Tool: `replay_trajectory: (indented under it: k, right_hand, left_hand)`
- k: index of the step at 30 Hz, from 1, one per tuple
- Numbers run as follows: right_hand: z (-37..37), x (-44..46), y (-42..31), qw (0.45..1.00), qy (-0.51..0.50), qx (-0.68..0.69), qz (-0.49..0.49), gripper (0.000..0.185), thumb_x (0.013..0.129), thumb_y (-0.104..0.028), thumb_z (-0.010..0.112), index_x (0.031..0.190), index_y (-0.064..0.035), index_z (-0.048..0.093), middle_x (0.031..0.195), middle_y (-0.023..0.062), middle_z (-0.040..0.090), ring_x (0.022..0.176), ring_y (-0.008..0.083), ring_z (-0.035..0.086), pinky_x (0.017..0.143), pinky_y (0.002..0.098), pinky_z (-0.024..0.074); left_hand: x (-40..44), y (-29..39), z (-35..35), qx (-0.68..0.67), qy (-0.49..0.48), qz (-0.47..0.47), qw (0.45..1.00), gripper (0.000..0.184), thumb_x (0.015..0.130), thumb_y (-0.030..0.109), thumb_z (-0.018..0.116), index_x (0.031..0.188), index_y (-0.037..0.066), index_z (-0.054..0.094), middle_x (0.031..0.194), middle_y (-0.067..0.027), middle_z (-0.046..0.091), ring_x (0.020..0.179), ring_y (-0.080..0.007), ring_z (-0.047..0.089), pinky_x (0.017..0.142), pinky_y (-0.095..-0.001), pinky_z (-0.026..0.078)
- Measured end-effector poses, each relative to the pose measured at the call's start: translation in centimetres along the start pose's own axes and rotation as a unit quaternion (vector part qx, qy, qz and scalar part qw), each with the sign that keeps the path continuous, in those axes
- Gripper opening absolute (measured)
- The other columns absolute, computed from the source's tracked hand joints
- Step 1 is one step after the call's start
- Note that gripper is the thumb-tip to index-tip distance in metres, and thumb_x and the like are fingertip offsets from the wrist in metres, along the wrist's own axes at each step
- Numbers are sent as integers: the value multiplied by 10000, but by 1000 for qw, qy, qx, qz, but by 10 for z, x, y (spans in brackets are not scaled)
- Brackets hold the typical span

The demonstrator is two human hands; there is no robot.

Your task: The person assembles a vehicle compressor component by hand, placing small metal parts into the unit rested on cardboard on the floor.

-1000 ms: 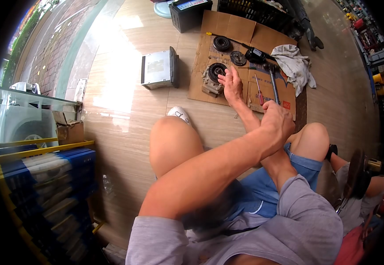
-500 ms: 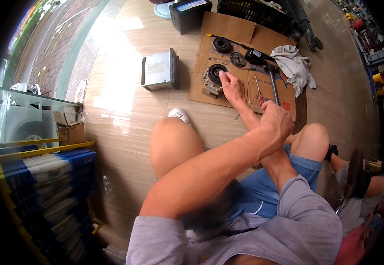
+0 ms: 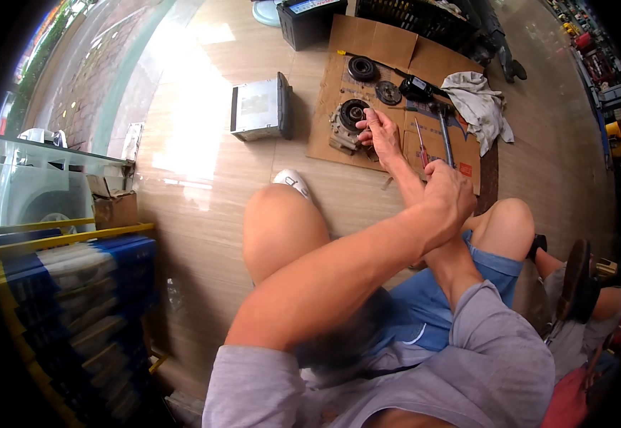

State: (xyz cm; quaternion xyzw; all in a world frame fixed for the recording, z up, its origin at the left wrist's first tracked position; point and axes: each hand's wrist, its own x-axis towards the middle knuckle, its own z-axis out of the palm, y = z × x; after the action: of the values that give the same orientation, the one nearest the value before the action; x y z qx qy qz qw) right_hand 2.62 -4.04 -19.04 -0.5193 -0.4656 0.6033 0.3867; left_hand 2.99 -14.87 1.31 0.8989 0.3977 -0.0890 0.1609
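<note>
Right hand: The right hand (image 3: 384,137) reaches forward beneath the crossing left forearm; thumb apart from loosely curled fingers, no object visible in its hold.
Left hand: The left hand (image 3: 450,189) lies over the right forearm, probably steadying the crossed arms. Its fingers are hidden; closure and any held object cannot be told.
Pulley unit: The pale grey cast-metal unit with a black ring-shaped pulley (image 3: 343,135) rests beside the right fingertips, near the cardboard's left edge. Contact cannot be confirmed. The pulley faces up, presumably for access from above.
Loose parts: A separate black grooved ring (image 3: 362,68) and a dark grey round metal plate (image 3: 388,93) lie flat just beyond the unit, likely to stay within reach.
Hand tools: A long-handled metal hammer (image 3: 445,135) points its handle toward the person, as if for easy pickup; a slim screwdriver with a red handle (image 3: 424,155) lies beside it.
Upper right: A black handheld device (image 3: 416,87) sits near a crumpled off-white cloth (image 3: 478,107).
Base sheet: The flattened brown cardboard sheet (image 3: 325,143) underlies these items, probably protecting the glossy beige tile floor (image 3: 210,153).
Outlying: A silver rectangular metal box (image 3: 257,110) stands apart, left of the cardboard.
</note>
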Motion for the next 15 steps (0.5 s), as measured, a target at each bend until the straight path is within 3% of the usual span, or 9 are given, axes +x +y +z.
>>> replay_trajectory:
  k: [2,5,6,9,12,15]
  right_hand:
    - [-1,-1,-1,995,0,-94,-33,516,965,-502,504,1222,-65,605,882,64,646,628,106,582,579,219,470]
    - [3,-4,-4,967,0,-242,-77,460,978,-473,486,1125,-81,677,815,24,607,620,92,535,593,241,457]
    - [2,-2,1,949,16,-285,-135,379,950,-384,535,1075,-60,688,960,125,687,836,189,659,754,333,514]
    - [-1,3,10,945,-17,-271,-183,413,963,-378,526,1170,-38,639,1038,141,684,864,186,654,744,320,525]
    - [8,-3,9,993,-6,-37,-110,532,974,-457,516,1252,-4,557,978,85,654,773,112,614,708,235,506]
    - [4,-7,-1,997,-51,61,4,603,974,-499,485,1262,31,504,1006,107,643,742,122,620,687,244,526]
  left_hand:
    - [-3,3,7,17,83,-26,996,119,776,160,675,849,148,768,890,-29,727,853,-214,692,635,-362,487]
    - [-6,-2,-2,14,45,0,999,131,774,162,683,876,146,765,925,-28,726,875,-216,689,655,-361,499]
    - [-6,-2,-2,11,46,2,999,135,776,161,683,882,145,764,935,-30,725,885,-216,687,662,-360,502]
    - [-6,-2,-2,7,52,4,999,139,780,161,683,894,143,761,958,-34,722,910,-218,682,672,-359,507]
    - [-6,-1,-1,14,64,5,998,134,782,166,682,888,141,760,960,-34,720,923,-218,679,664,-357,504]
    - [-6,0,0,19,78,-1,997,129,784,163,680,882,140,761,948,-32,721,921,-217,679,655,-355,499]
